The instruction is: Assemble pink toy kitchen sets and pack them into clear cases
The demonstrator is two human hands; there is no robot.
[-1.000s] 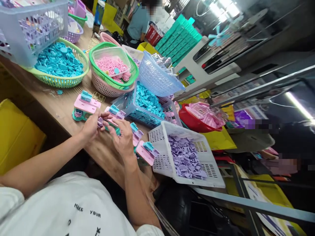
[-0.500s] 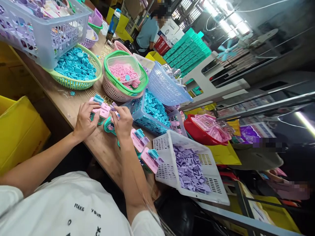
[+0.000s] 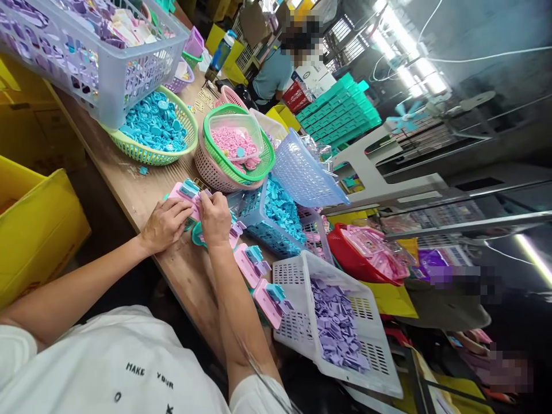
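A pink plastic plate (image 3: 176, 191) with a blue clip-like part (image 3: 188, 188) on top lies on the wooden bench, over a green base. My left hand (image 3: 166, 225) is closed on its near edge, fingers together. At its right end my right hand (image 3: 216, 219) pinches a small purple piece (image 3: 207, 192) against the plate; the fingertips partly hide it. Beside my right wrist is a similar pink unit, mostly covered by the hand. Two more pink units (image 3: 245, 265) with blue and purple parts stand in a row along the bench edge.
A white basket of purple pieces (image 3: 311, 270) stands at the right. Behind are a blue crate of blue pieces (image 3: 254, 227), a green basket with pink parts (image 3: 207, 129) and a yellow-green basket of blue parts (image 3: 150, 156). A person (image 3: 273, 75) sits farther back.
My left hand has shifted from the plate's left end to its near edge, its fingers drawing together. The right hand stays at the purple piece. The view has tilted slightly.
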